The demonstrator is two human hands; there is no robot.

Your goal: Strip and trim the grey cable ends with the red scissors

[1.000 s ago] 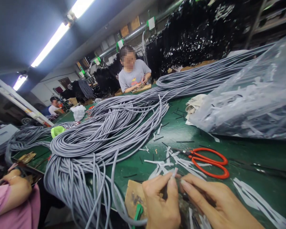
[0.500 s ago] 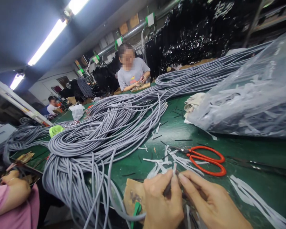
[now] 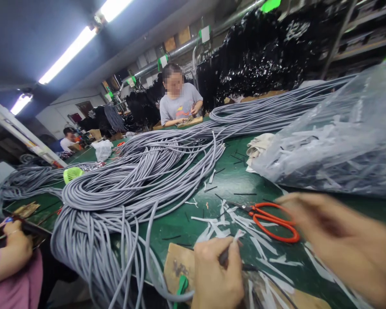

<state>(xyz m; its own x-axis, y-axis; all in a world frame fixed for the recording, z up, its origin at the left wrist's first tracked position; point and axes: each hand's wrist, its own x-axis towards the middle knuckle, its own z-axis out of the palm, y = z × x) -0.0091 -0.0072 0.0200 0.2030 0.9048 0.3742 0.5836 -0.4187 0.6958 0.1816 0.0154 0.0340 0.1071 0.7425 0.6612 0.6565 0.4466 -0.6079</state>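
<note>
My left hand (image 3: 217, 272) is closed around the end of a grey cable (image 3: 154, 253), with a whitish tip poking up between thumb and forefinger. Beneath that hand is a small wooden board (image 3: 176, 262) bearing a green clip-like piece (image 3: 182, 287). My right hand (image 3: 337, 236), smeared by motion, is at the orange handles of the scissors (image 3: 273, 231); whether its fingers touch them I cannot tell. The scissors lie on the green table, blades pointing left over white strips (image 3: 215, 225).
Coiled grey cables (image 3: 122, 176) cover the table's left and far side. A clear plastic bag (image 3: 334, 154) of white scraps stands at right beside a beige cloth (image 3: 260, 148). One person (image 3: 180, 98) sits opposite; another's pink sleeve (image 3: 13, 279) shows at lower left.
My right hand has left the cable end and moved right to the scissors' handles. My left hand keeps its hold on the cable. The view has shifted slightly.
</note>
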